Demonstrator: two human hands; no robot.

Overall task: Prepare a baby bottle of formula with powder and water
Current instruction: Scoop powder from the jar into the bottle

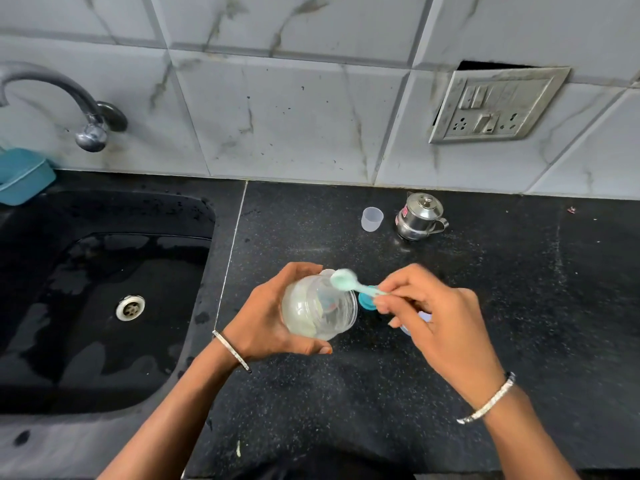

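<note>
wall: marbled grey tiles (294, 109) | socket plate (498, 105) (grimy) | black speckled counter (519, 306) | black sink (104, 209), wet | tap (90, 133)

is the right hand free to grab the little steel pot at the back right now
Probably not yet: the right hand pinches the teal scoop at the mouth of the bottle. Only bare counter lies before the steel pot, so the way looks open once the scoop is down.

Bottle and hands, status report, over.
Left hand grips bottle. Right hand pinches teal scoop at bottle mouth. Nothing blocking the mouth.
</note>
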